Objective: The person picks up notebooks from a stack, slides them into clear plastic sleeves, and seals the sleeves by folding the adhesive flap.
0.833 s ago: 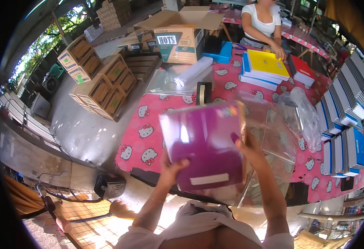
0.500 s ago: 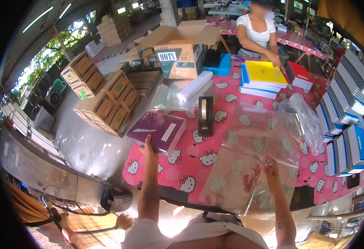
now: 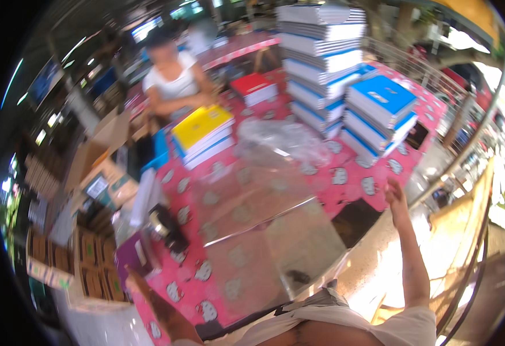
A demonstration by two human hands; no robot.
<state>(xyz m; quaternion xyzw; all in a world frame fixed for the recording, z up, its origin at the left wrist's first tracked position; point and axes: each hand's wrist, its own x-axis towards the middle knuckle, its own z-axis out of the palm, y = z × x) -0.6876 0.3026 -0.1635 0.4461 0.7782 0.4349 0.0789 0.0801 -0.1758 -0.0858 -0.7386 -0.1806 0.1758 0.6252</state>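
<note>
At the table's left edge lies a purple notebook pack (image 3: 132, 254) in clear wrap. My left hand (image 3: 136, 282) is closed on its near edge, its fingers blurred. My right hand (image 3: 397, 199) is raised beyond the table's near right edge, holding nothing, fingers loosely apart. Nearest to it is a short stack of blue-covered books (image 3: 382, 104). Large clear plastic sheets (image 3: 275, 230) lie flat in the middle, between my hands. Beside the purple pack stands a black tape dispenser (image 3: 168, 228).
Crumpled clear plastic (image 3: 281, 141) lies behind the sheets. A tall book stack (image 3: 321, 63) rises at the back right, yellow-covered books (image 3: 203, 130) and red-covered books (image 3: 253, 87) further left. A co-worker (image 3: 174, 81) sits across the table. Cartons (image 3: 94, 265) stand at left.
The view has swung to the right. My right hand has let go of the plastic sheet and moved right, off the table. My left hand stays at the purple pack.
</note>
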